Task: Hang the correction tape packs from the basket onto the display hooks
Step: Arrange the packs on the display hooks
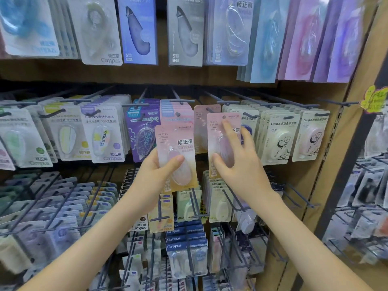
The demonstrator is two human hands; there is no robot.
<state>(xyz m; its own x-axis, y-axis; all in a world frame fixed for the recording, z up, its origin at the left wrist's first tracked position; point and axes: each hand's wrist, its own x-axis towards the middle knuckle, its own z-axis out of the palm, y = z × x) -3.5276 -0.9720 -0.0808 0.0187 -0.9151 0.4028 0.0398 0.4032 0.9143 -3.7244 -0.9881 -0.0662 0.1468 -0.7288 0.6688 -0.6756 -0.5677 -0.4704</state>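
My left hand [156,171] grips a pink-and-orange correction tape pack [177,143] by its lower half, thumb across the blister, and holds it upright in front of the middle row of hooks. My right hand [241,160] holds a second, matching pink pack [218,131], with the thumb on the blister and the index finger stretched up towards the hang hole. That pack is at the hook [210,110] where another pink pack [201,127] hangs behind it. The basket is out of view.
Rows of dark metal hooks full of correction tape packs cover the display above, beside and below my hands. Hooks [231,198] of the lower row jut out under my right wrist. A wooden upright [344,156] borders the display on the right, with another rack beyond.
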